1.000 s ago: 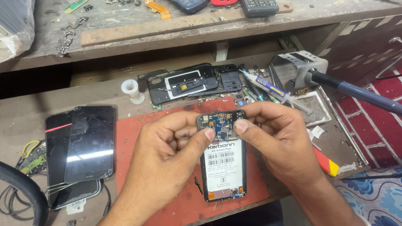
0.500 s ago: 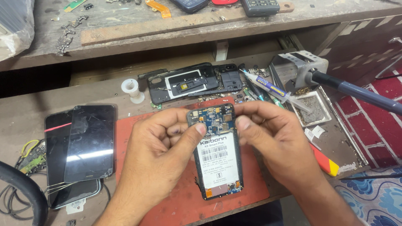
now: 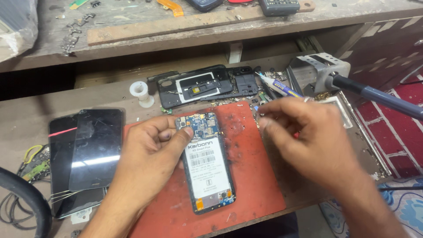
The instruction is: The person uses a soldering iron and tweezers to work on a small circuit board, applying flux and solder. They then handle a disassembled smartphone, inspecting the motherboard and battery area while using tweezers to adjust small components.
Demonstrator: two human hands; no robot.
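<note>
Red rubber mat [image 3: 251, 176] on the wooden counter [image 3: 35, 119], bearing an opened phone [image 3: 206, 162] that lies flat, back cover removed, with the blue circuit board at its far end and a white-labelled battery filling the middle. The left hand [image 3: 150, 163] rests at the phone's left edge, fingers curled, the thumb pressed on the upper left corner near the board. The right hand [image 3: 308, 141], blurred, hovers clear of the phone above the mat's right edge, fingertips pinched narrowly together; whether they hold anything cannot be told. Beyond the mat lies a black phone frame [image 3: 202, 86], with a small white spool [image 3: 141, 93] to its left. Two dark screen panels [image 3: 86, 150] are stacked at left. A soldering iron [image 3: 374, 94] sits in its metal stand at right.
</note>
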